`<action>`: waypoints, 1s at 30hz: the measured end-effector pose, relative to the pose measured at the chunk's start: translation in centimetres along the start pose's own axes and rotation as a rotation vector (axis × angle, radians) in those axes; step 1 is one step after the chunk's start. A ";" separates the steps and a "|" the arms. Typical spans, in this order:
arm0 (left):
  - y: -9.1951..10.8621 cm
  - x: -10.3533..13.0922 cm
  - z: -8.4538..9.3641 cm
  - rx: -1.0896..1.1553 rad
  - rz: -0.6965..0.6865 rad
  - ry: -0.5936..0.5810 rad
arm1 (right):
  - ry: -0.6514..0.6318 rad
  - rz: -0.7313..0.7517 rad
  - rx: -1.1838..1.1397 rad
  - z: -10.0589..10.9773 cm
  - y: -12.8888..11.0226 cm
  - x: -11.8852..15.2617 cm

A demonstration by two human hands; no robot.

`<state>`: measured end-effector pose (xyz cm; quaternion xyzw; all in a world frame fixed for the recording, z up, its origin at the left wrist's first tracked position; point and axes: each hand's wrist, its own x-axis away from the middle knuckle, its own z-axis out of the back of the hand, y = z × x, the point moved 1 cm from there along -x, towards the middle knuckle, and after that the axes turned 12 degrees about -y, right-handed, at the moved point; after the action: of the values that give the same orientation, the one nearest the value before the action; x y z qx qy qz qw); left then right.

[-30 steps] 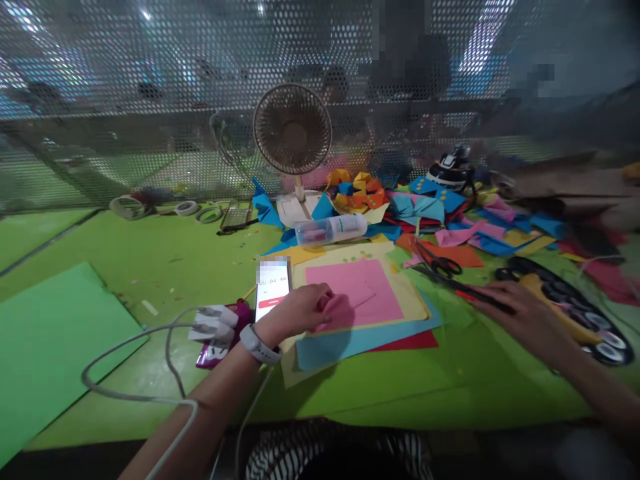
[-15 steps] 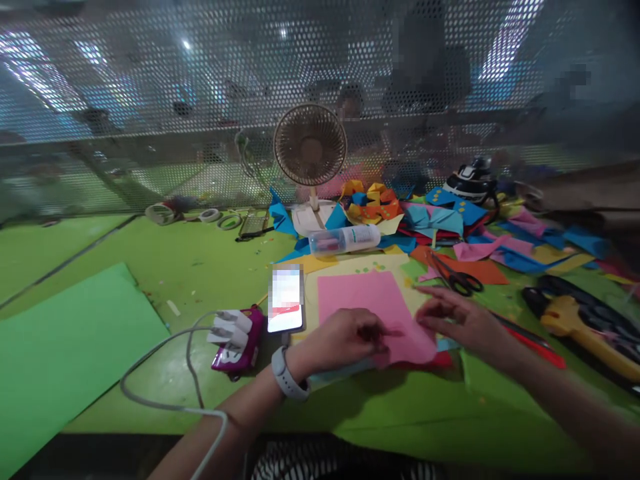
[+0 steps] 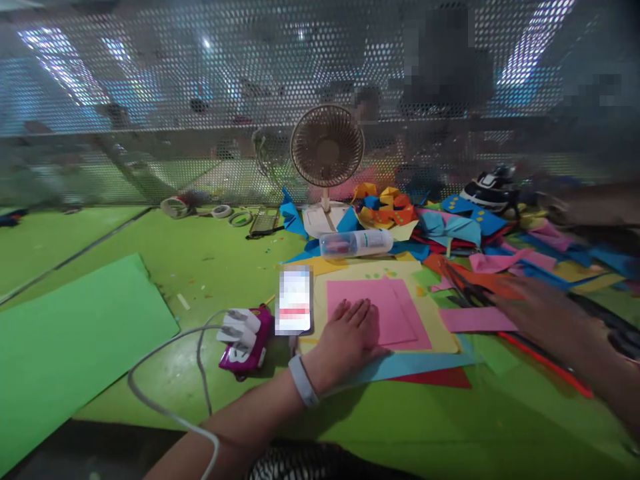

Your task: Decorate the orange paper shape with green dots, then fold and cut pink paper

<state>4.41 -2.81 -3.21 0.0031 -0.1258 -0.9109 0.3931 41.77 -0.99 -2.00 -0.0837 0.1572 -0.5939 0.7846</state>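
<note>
My left hand [image 3: 353,333] lies flat with its fingers stretched out on a pink sheet of paper [image 3: 345,293]. A straight edge or crease shows along the right part of that sheet. Under it are a pale yellow sheet [image 3: 440,340] and light blue and red paper [image 3: 435,378]. Blurred by motion, my right hand [image 3: 537,317] is over the right side beside dark scissors [image 3: 467,287]. A pink paper strip [image 3: 477,319] reaches to the edge of this hand; whether the fingers hold it or the scissors I cannot make out.
Left of the sheets are a phone [image 3: 294,300] and a purple power strip [image 3: 245,353] with white chargers and a cable. A fan [image 3: 327,147], a clear bottle [image 3: 357,243] and folded coloured papers [image 3: 385,207] stand behind. A green sheet [image 3: 75,347] lies far left.
My left hand has gone from pinching the pink sheet's near edge to lying flat on it. My right hand has moved right, away from the sheet, and a pink strip now shows there.
</note>
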 end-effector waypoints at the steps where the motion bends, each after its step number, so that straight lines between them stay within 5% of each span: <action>1: 0.1 0.0 -0.1 0.000 0.000 -0.002 | -0.029 -0.017 0.025 -0.6 -2.0 -0.7; 5: 0.3 0.0 0.4 0.010 -0.008 0.012 | -0.296 0.365 -0.070 -3.0 -10.3 -3.5; 8: 0.2 0.1 1.1 0.051 -0.013 0.017 | -0.328 0.424 -0.142 -3.9 -13.1 -5.3; 17: 0.0 0.3 2.0 0.121 -0.011 0.008 | -0.331 0.358 -0.368 -5.6 -13.3 -5.5; 23: -0.4 0.4 1.6 0.136 -0.017 0.013 | -0.538 0.488 -0.171 -4.8 -13.4 -4.8; 30: -0.4 0.5 1.8 0.135 -0.021 -0.009 | -0.443 0.600 -0.027 -4.9 -13.6 -4.4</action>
<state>3.59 -2.55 -1.50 0.0267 -0.1885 -0.9044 0.3819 26.68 -0.34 -1.61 -0.1705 0.0090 -0.3030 0.9376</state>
